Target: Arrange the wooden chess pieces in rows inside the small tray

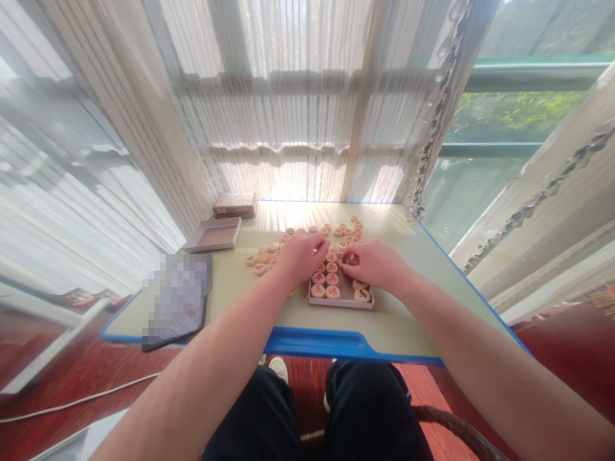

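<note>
A shallow open box point(342, 303) stands near the front of the table, with round wooden xiangqi pieces inside. Red-marked pieces point(332, 279) fill two columns on its left side, and black-marked pieces point(362, 295) lie along its right. My left hand point(300, 257) is over the box's far left corner, fingers curled together; whatever they hold is hidden. At the box's right side, my right hand point(377, 264) has thumb and fingers closed around a xiangqi piece point(353, 259), which they partly cover. More loose pieces point(263, 257) lie scattered left of and beyond my hands.
An empty box lid or tray point(214, 234) lies at the table's left, with a stack of flat boxes point(234, 204) behind it. A dark-edged tablet-like object with a blurred-out surface point(177, 301) sits at the left edge. The table point(408, 320) has a blue rim; curtains hang beyond.
</note>
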{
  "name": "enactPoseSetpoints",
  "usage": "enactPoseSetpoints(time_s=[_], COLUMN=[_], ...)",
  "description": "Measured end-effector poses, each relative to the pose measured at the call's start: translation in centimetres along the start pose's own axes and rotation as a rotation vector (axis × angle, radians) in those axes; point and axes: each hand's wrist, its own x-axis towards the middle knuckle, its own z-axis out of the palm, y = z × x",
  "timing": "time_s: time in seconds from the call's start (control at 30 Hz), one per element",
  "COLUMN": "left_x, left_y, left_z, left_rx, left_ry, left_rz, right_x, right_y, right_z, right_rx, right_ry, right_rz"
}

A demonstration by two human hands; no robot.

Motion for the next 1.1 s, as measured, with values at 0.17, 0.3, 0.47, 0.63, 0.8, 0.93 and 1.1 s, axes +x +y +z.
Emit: enactPoseSetpoints(time_s=[0.17,0.3,0.47,0.63,0.8,0.93,1.1], left_x=[0.05,0.05,0.05,0.16,0.17,0.13,0.21], left_y=[0.11,0.11,0.04,-0.11,-0.23,-0.24,-0.37], left_z=[-0.11,-0.07,-0.06,0.02,0.10,0.11,-0.16], left_rx=[0.004,0.025,0.017,0.011,0.023,0.018,-0.031], left_ry=[0.003,0.016,0.024,0.019,0.019,0.024,0.144], left_rz=[0.014,0.033,0.027,0.030,0.026,0.034,0.017], right_x=[-0.03,-0.06,0.01,0.01,-0.01,0.00,0.06], right_y=[-0.05,-0.09,-0.03,0.03,0.07,0.04,0.12], right_z=[-0.15,-0.25,-0.24,-0.12,-0.08,-0.03,0.06], right_rx=[0.014,0.024,0.030,0.039,0.032,0.033,0.025], right_ry=[-0.013,-0.026,-0.021,-0.012,-0.012,-0.010,-0.020], right_rz=[0.016,0.024,0.017,0.016,0.016,0.030,0.036])
